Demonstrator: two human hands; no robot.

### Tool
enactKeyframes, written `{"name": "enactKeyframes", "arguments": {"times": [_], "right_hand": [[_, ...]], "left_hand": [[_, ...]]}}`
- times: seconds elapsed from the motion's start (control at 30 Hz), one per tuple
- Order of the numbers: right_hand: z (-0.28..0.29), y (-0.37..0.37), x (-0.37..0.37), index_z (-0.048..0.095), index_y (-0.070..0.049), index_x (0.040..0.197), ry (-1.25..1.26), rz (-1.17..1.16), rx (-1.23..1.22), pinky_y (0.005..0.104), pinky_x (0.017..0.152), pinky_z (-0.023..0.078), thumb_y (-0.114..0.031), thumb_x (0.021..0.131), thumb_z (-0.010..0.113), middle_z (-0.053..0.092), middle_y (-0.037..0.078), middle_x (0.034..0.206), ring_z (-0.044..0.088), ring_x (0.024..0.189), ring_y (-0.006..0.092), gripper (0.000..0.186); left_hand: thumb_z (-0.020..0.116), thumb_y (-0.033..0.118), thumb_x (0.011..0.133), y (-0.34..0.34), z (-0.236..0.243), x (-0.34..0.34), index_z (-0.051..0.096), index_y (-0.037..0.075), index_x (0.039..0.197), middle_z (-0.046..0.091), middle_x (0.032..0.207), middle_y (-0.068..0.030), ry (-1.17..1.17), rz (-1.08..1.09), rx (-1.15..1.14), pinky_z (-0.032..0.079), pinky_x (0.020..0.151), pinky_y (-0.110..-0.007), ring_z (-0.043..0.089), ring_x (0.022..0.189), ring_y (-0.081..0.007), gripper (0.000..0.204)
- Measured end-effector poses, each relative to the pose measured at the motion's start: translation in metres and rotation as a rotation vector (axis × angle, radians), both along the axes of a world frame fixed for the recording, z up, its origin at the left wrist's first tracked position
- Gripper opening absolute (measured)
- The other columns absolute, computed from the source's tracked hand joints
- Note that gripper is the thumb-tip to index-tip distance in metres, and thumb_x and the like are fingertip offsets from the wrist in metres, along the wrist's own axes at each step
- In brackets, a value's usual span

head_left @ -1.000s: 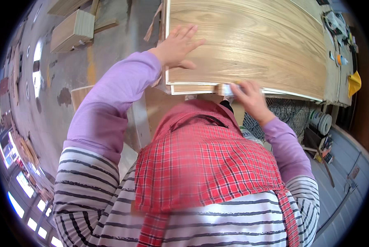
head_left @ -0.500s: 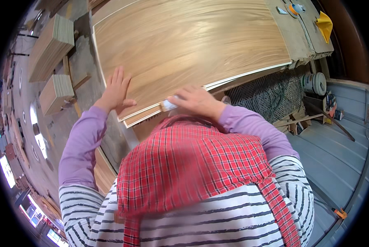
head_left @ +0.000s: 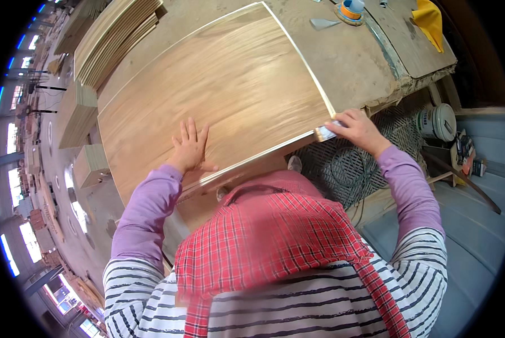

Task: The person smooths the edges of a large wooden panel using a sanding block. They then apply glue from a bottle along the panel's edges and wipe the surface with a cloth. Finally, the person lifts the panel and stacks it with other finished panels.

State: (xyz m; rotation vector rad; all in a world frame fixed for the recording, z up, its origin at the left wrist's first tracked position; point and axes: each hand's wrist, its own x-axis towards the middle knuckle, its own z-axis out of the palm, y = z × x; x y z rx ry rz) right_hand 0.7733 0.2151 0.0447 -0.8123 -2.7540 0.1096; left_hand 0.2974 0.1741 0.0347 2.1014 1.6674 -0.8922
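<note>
A wood-grain panel (head_left: 235,79) with pale edges lies on the workbench (head_left: 359,62) in front of me. My left hand (head_left: 189,151) rests flat on its face near the close edge, fingers spread. At the panel's near right corner, my right hand (head_left: 358,130) is closed on a small whitish block (head_left: 325,132) that looks like a sanding block. The block sits against the panel's near edge. My fingers cover part of it, so its full shape is hidden.
Stacked panels (head_left: 114,42) stand beyond the panel's far left, with more stacks (head_left: 78,112) on the left. A scraper (head_left: 324,23), an orange and blue round item (head_left: 351,11) and a yellow cloth (head_left: 428,25) lie on the bench. A white bucket (head_left: 443,122) stands at right.
My right hand has slid the block rightward along the near edge to the corner. My left hand is further right in view and still flat. The panel now appears further left.
</note>
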Motion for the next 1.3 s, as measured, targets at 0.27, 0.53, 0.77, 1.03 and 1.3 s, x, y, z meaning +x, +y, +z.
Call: {"name": "enactKeyframes", "arguments": {"times": [0.27, 0.53, 0.77, 1.03, 1.3], "right_hand": [[-0.025, -0.004, 0.111, 0.051, -0.004, 0.128, 0.424, -0.890, -0.135, 0.0360, 0.087, 0.045, -0.017, 0.081, 0.068, 0.055, 0.014, 0.108, 0.056, 0.098, 0.0298, 0.052], [-0.029, -0.063, 0.064, 0.050, -0.002, 0.128, 0.348, -0.680, -0.352, 0.0388, 0.091, 0.040, -0.011, 0.074, 0.072, 0.054, 0.015, 0.112, 0.050, 0.104, 0.0323, 0.059], [-0.004, -0.038, 0.039, 0.053, -0.004, 0.123, 0.174, -0.365, -0.214, 0.0412, 0.087, 0.042, -0.004, 0.062, 0.074, 0.056, 0.009, 0.109, 0.052, 0.101, 0.0302, 0.064], [-0.004, -0.022, 0.031, 0.056, -0.007, 0.119, 0.136, -0.227, -0.188, 0.0404, 0.088, 0.043, -0.004, 0.062, 0.072, 0.057, 0.008, 0.106, 0.053, 0.101, 0.0287, 0.059], [-0.004, 0.013, 0.027, 0.059, -0.015, 0.116, 0.083, -0.083, -0.104, 0.0385, 0.084, 0.045, -0.009, 0.071, 0.068, 0.057, 0.006, 0.099, 0.055, 0.095, 0.0258, 0.046]], "left_hand": [[0.072, 0.068, 0.058, -0.012, -0.008, 0.069, 0.020, 0.011, 0.148, 0.011, 0.153, -0.0258, -0.313, -0.098, 0.253, 0.017, 0.100, -0.071, 0.007, 0.143, -0.0410, 0.118], [0.061, 0.058, 0.076, -0.019, -0.040, 0.140, 0.037, 0.022, 0.142, 0.021, 0.153, -0.0169, -0.287, -0.308, 0.525, 0.017, 0.098, -0.074, 0.017, 0.141, -0.0388, 0.079], [0.060, 0.052, 0.080, -0.014, -0.034, 0.148, 0.038, 0.027, 0.141, 0.025, 0.152, -0.0120, -0.244, -0.310, 0.523, 0.022, 0.098, -0.073, 0.020, 0.141, -0.0353, 0.070], [0.051, 0.046, 0.090, 0.010, -0.026, 0.155, 0.035, 0.030, 0.142, 0.024, 0.153, -0.0077, -0.230, -0.292, 0.492, 0.027, 0.098, -0.070, 0.023, 0.140, -0.0320, 0.057], [0.055, 0.055, 0.085, 0.026, -0.021, 0.153, 0.030, 0.026, 0.146, 0.020, 0.153, -0.0155, -0.246, -0.002, 0.480, 0.026, 0.098, -0.071, 0.021, 0.140, -0.0362, 0.072]]}}
